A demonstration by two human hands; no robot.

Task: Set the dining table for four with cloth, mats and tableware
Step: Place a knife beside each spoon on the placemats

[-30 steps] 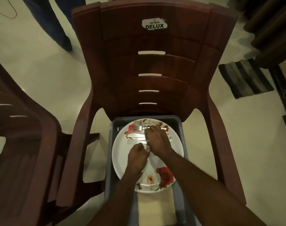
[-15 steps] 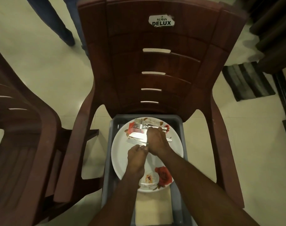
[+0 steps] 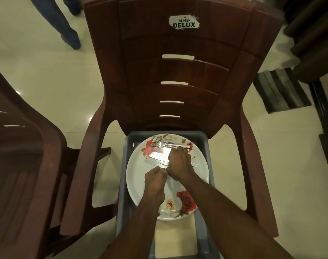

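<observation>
A white plate point(image 3: 138, 176) with red and cream roses lies in a grey tray point(image 3: 202, 139) on the seat of a maroon plastic chair point(image 3: 178, 81). Several forks point(image 3: 159, 143) and table knives point(image 3: 155, 158) lie across the far part of the plate. My right hand point(image 3: 180, 163) rests over the knives, its fingers curled around their handles and its fingertips touching a fork handle. My left hand point(image 3: 154, 181) is just beside it, pinching the near end of a knife. A cream napkin point(image 3: 175, 238) lies in the tray under the plate's near edge.
A second maroon chair point(image 3: 19, 165) stands close on the left. A person's legs point(image 3: 64, 25) stand on the pale tiled floor at the top left. A striped dark mat point(image 3: 281, 88) and dark furniture point(image 3: 312, 34) are on the right.
Both hands have stayed on the cutlery; the right hand has shifted slightly toward the fork handles. The camera has moved closer and a little left.
</observation>
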